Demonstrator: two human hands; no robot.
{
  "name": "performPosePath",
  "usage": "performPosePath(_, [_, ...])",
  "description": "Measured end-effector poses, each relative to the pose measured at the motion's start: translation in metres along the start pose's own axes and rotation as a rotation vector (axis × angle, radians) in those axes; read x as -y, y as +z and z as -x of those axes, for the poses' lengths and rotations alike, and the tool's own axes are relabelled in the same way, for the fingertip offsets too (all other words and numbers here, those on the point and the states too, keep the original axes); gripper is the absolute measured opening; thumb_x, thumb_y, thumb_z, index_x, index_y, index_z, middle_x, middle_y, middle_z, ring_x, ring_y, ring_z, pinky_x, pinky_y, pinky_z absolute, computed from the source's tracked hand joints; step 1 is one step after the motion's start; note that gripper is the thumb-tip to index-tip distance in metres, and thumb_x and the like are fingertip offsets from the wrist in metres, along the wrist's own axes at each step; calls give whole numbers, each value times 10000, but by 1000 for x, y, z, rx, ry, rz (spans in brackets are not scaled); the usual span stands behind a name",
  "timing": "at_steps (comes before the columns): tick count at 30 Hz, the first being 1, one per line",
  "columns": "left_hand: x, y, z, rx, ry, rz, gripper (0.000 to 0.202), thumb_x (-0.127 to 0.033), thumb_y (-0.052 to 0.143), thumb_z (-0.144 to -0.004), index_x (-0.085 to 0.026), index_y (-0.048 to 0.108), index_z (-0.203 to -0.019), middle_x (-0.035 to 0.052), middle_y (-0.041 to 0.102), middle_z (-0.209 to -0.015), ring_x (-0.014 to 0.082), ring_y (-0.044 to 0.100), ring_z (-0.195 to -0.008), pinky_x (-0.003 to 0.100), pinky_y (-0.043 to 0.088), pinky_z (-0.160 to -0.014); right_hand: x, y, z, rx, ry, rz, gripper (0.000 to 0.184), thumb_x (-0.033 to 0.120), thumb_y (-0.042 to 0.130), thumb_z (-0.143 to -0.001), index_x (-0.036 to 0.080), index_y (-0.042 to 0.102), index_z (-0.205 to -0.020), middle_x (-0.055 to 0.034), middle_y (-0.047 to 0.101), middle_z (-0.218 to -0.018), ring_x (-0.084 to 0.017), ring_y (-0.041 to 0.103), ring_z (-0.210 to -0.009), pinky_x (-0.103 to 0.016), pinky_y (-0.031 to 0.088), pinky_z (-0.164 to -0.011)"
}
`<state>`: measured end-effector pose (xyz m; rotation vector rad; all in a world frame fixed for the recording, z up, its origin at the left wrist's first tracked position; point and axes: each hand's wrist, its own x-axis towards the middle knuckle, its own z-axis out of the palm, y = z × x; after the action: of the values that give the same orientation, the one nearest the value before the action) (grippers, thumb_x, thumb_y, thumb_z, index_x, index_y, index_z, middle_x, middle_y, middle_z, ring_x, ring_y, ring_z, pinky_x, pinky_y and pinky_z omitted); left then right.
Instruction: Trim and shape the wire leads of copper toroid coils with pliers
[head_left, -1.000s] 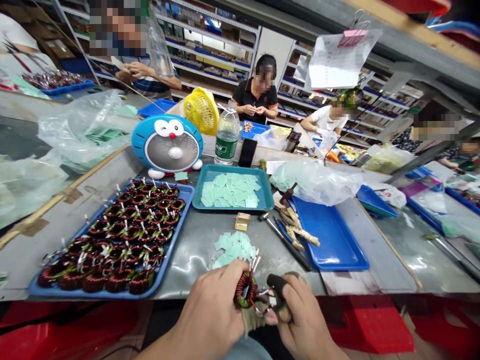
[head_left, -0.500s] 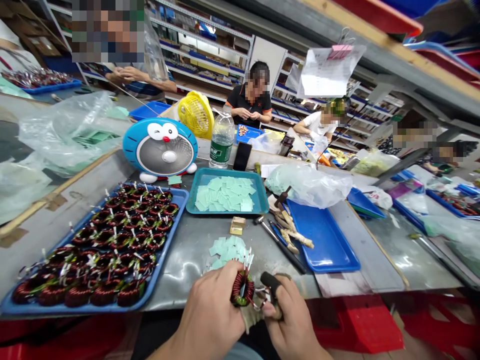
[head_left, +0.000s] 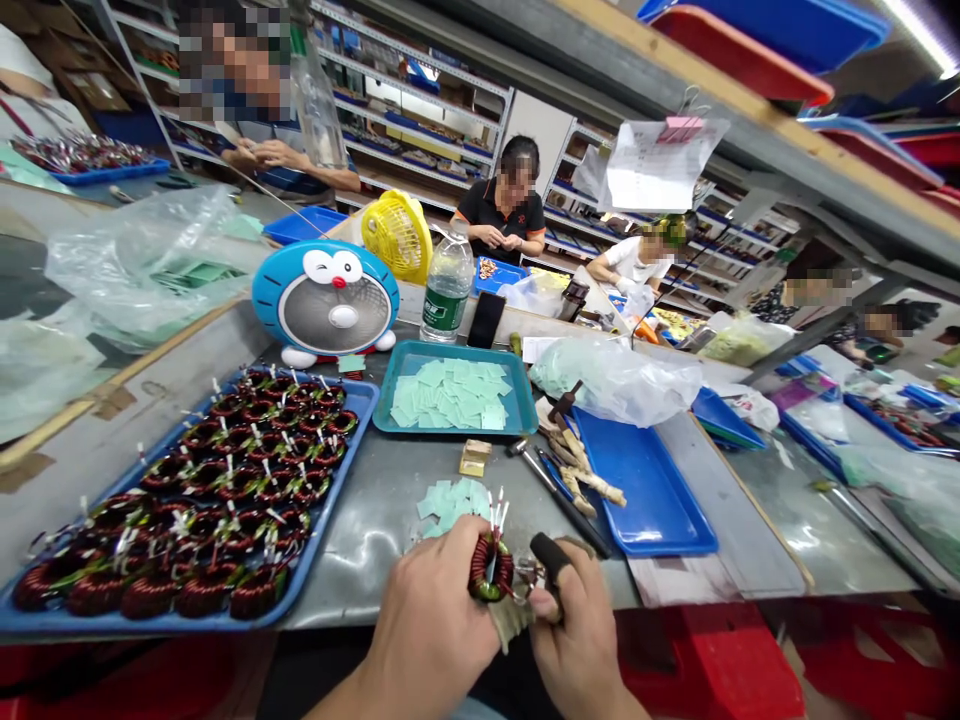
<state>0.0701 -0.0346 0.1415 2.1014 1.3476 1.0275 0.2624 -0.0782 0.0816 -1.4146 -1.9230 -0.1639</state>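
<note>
In my left hand (head_left: 431, 610) is a ring-shaped coil (head_left: 491, 572), wound with dark red wire and held upright over the table's front edge. White-tipped leads stick up from its top, and a strip of green shows inside the ring. My right hand (head_left: 574, 620) is closed just right of the coil, thumb and fingers pinching at its lead wires; the exact grip is partly hidden. A black sleeve (head_left: 550, 558) covers one right finger. Beige wrapping (head_left: 514, 622) shows beneath the coil, between the hands. Beyond them lies a loose pile of pale green paper pieces (head_left: 454, 503).
A blue tray (head_left: 330, 490) of similar coils stands left. Behind are a teal tray (head_left: 382, 405) of green papers, a blue cartoon-faced fan (head_left: 330, 300) and a water bottle (head_left: 448, 285). Right lie a hammer (head_left: 559, 490) and a blue tray (head_left: 660, 500). Co-workers sit beyond.
The view has shifted slightly. Both hands keep their hold, with the coil turned a little and the right fingers moved slightly at the leads.
</note>
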Motion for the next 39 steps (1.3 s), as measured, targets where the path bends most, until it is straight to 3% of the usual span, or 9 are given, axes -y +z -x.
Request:
performPosePath(4, [-1, 1, 3, -4, 7, 31, 358, -552, 719, -839, -247, 536, -878, -46, 657, -646, 195, 658, -564, 300, 436, -514, 0, -10, 0, 48, -16, -65, 202, 267, 461, -1046, 189, 589, -1182, -105, 598, -1106, -226, 616, -953, -347, 551, -788])
performPosePath(10, [0, 6, 3, 36, -55, 43, 359, -557, 719, -838, -245, 544, -870, -39, 661, -643, 190, 650, -554, 297, 421, -508, 5, 1, -1, -61, 13, 17, 154, 219, 439, -1027, 194, 586, -1065, -78, 589, -955, -213, 591, -808, -328, 526, -669])
performPosePath(18, [3, 2, 7, -10, 3, 6, 400, -603, 720, -827, -245, 545, -864, -46, 657, -629, 191, 649, -545, 301, 428, -504, -3, -7, 6, 68, -58, 19, 226, 262, 482, -1021, 177, 589, -1201, -127, 581, -1178, -241, 603, -1002, -361, 552, -799])
performPosePath(25, [5, 0, 9, -9, 11, 23, 375, -571, 709, -850, -239, 535, -871, -48, 640, -641, 181, 623, -542, 306, 415, -513, 1, -4, 5, 55, -19, -1, 157, 183, 471, -975, 197, 585, -1082, -86, 589, -1013, -223, 587, -842, -353, 537, -689])
performPosePath(29, [7, -5, 7, 40, -33, 85, 360, -518, 750, -827, -244, 519, -853, -59, 614, -648, 163, 580, -545, 293, 387, -530, 7, -4, 3, 74, -7, -24, 199, 165, 512, -955, 190, 576, -1142, -106, 581, -1090, -230, 593, -916, -355, 553, -743])
performPosePath(34, [11, -10, 9, 155, -112, 176, 368, -482, 769, -798, -243, 489, -797, -58, 578, -650, 148, 497, -557, 278, 341, -536, 3, -20, -1, 169, -57, -8, 356, 85, 502, -899, 187, 551, -1236, -97, 595, -1052, -226, 568, -865, -342, 517, -707])
performPosePath(39, [14, -11, 13, 297, -137, 291, 327, -399, 761, -796, -234, 479, -784, -48, 554, -682, 139, 463, -606, 258, 332, -565, 0, -54, -19, 356, -51, -28, 259, 30, 484, -834, 219, 524, -1007, -59, 588, -952, -212, 525, -802, -322, 441, -682])
